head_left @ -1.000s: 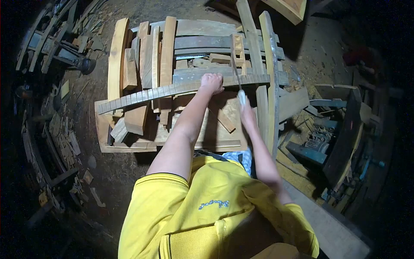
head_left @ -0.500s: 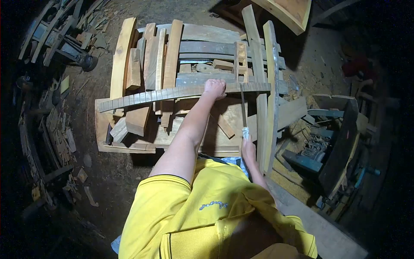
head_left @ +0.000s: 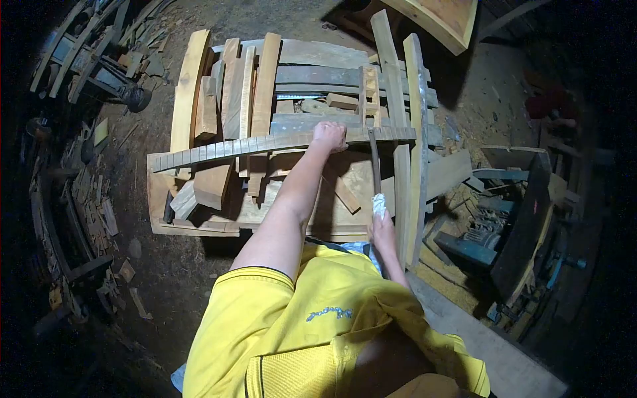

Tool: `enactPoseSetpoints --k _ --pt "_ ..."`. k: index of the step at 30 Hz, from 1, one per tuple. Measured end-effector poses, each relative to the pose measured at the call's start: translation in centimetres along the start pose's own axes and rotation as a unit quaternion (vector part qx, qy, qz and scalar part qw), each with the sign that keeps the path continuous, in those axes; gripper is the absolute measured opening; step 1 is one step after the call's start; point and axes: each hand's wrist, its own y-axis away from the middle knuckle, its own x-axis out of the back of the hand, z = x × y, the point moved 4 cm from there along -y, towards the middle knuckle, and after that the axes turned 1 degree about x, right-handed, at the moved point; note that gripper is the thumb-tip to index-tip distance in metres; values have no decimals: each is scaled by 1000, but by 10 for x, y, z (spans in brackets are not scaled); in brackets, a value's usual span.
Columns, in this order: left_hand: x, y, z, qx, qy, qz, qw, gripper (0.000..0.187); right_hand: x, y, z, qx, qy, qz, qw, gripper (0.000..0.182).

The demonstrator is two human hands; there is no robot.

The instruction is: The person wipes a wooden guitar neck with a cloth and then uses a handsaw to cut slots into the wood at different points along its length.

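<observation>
While left hand (head_left: 330, 135) pins strip (head_left: 265, 142) (probably)

Matt sawn wooden strip (head_left: 265, 143), metal saw blade (head_left: 374, 162)

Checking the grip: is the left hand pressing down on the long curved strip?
Yes, the left hand rests on the long curved strip.

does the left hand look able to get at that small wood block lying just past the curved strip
Probably yes. The left hand presses on the curved strip, and the small wood block lies just beyond it on the pile, uncovered. The saw in the right hand stays off to the side.
</observation>
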Motion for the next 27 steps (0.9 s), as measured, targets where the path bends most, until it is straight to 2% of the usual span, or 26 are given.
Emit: enactPoseSetpoints --k 3,5,8,11,12,14,27 --pt "0 -1 1 2 -2 -12 1000 51 42 -3 -36 19 144 -18 989 24" --pt "-2 2 2 4 -7 -6 1000 51 60 3 -59 -24 134 -22 990 26" --pt "0 2 2 4 -10 5 1000 50 57 4 -59 17 159 1 987 26" --pt "0 1 2 2 1 -2 1000 52 35 -4 -60 7 142 -22 990 26" --pt "-1 1 2 4 -1 -4 1000 52 29 -8 -61 -14 177 -32 984 24" --pt "-1 2 1 9 -5 -5 1000 52 19 -17 -50 3 171 -28 985 24" --pt "-4 -1 1 -1 -4 -2 1000 53 11 -14 -51 -11 161 -38 986 23"
